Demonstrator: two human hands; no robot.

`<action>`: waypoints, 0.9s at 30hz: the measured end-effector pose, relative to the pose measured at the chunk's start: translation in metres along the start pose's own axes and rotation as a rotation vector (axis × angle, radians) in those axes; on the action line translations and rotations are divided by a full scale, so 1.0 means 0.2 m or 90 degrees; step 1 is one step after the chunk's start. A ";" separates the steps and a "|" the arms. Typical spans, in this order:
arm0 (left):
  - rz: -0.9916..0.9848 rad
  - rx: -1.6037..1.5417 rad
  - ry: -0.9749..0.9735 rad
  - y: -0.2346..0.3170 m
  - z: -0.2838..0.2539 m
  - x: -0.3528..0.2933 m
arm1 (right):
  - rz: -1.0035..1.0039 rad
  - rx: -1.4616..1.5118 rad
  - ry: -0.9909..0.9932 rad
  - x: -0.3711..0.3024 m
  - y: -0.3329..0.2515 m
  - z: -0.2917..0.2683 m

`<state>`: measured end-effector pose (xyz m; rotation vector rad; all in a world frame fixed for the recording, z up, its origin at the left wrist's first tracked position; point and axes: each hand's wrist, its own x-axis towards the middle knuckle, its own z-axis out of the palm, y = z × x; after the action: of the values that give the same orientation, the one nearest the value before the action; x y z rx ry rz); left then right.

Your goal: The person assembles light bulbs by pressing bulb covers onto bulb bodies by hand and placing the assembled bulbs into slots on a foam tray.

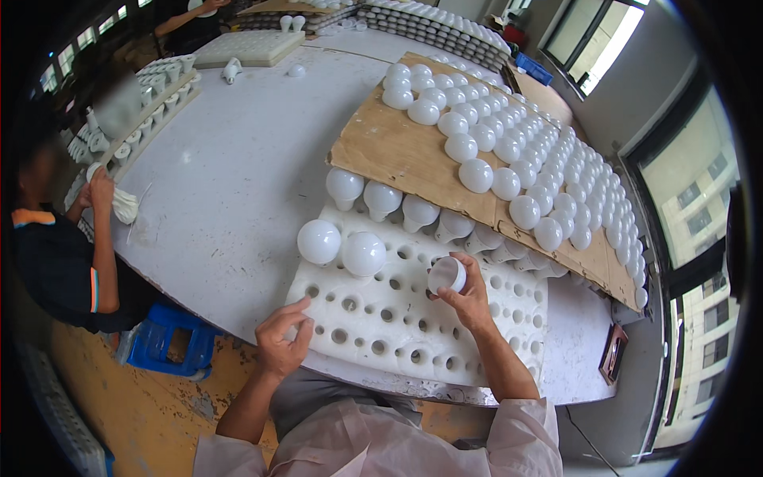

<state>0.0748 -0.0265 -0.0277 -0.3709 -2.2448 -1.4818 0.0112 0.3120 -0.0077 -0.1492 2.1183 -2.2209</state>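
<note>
My right hand (470, 298) is closed around a white cup-shaped bulb part (447, 274), its round open end turned up toward me. It is held just above a white foam tray (405, 362) full of round holes. My left hand (282, 338) is at the tray's near left corner, fingers curled in toward the thumb; whatever they may hold is too small to make out. Two white light bulbs (342, 248) stand in the tray's left part, domes up. Behind them a row of bulbs (421, 213) runs under the edge of a cardboard sheet (397, 147).
Many white domes (524, 171) cover the cardboard at the right. On the left, a co-worker (63, 262) handles a white item beside trays of bulb parts (155, 111). A blue plastic stool (171, 342) stands below the table (230, 175). Stacked trays (433, 36) line the back.
</note>
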 end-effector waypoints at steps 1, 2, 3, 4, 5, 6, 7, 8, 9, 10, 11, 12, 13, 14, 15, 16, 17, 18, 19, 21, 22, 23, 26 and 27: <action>0.010 -0.016 -0.017 -0.03 -0.01 0.00 | -0.001 0.012 0.027 0.00 0.02 0.00; -0.020 0.026 0.019 -0.06 -0.02 0.01 | -0.004 0.006 0.053 -0.01 0.02 -0.01; -0.053 0.079 0.058 -0.10 -0.04 0.00 | -0.009 0.024 0.049 0.00 0.03 0.01; -0.044 0.071 0.039 -0.11 -0.03 0.00 | -0.015 0.042 0.048 0.00 0.03 0.01; -0.127 0.020 0.045 -0.13 -0.02 -0.01 | -0.016 0.043 0.070 0.00 0.04 0.00; -0.213 -0.027 0.057 -0.14 -0.02 -0.03 | -0.012 0.010 0.067 0.01 0.03 0.01; -0.210 -0.031 0.045 -0.17 0.00 -0.04 | -0.007 -0.023 0.063 0.01 0.03 0.00; -0.210 -0.038 0.035 -0.20 0.03 -0.07 | 0.001 -0.012 0.067 0.00 0.03 0.00; -0.212 -0.042 0.028 -0.21 0.05 -0.08 | 0.002 -0.011 0.075 0.00 0.03 -0.01; -0.211 -0.043 0.021 -0.21 0.06 -0.09 | -0.015 -0.075 0.070 -0.01 0.02 -0.02; -0.243 -0.106 0.047 -0.21 0.07 -0.09 | -0.032 -0.139 0.065 -0.01 0.02 -0.02; -0.275 -0.169 0.074 -0.21 0.08 -0.10 | -0.030 -0.139 0.069 -0.01 0.02 -0.02; -0.276 -0.170 0.069 -0.22 0.08 -0.12 | -0.035 -0.148 0.073 -0.02 0.02 -0.02; -0.271 -0.154 0.066 -0.24 0.08 -0.14 | -0.040 -0.157 0.076 -0.02 0.02 -0.02; -0.266 -0.137 0.063 -0.25 0.07 -0.17 | -0.039 -0.157 0.080 -0.03 0.02 -0.01; -0.260 -0.121 0.060 -0.27 0.05 -0.20 | -0.030 -0.153 0.079 -0.03 0.02 -0.01; -0.254 -0.105 0.056 -0.28 0.05 -0.22 | -0.021 -0.150 0.078 -0.03 0.02 -0.01; -0.248 -0.091 0.050 -0.28 0.05 -0.22 | -0.019 -0.151 0.085 -0.03 0.01 0.00; -0.247 -0.094 0.042 -0.28 0.06 -0.21 | 0.002 -0.125 0.078 -0.04 0.00 0.00; -0.254 -0.159 0.075 -0.24 0.06 -0.21 | 0.024 -0.096 0.077 -0.04 0.00 0.00; -0.254 -0.160 0.069 -0.25 0.06 -0.21 | 0.007 -0.097 0.074 -0.04 0.01 0.00; -0.252 -0.157 0.085 -0.27 0.07 -0.22 | -0.009 -0.097 0.071 -0.04 0.02 0.00; -0.253 -0.135 0.108 -0.30 0.07 -0.24 | 0.029 -0.029 0.073 -0.04 -0.02 0.01; -0.253 -0.118 0.115 -0.30 0.08 -0.25 | 0.032 -0.028 0.077 -0.05 -0.02 0.00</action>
<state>0.0890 -0.0350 -0.1047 0.1643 -2.1243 -1.8458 0.0205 0.3133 -0.0040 0.0372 2.2057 -2.2095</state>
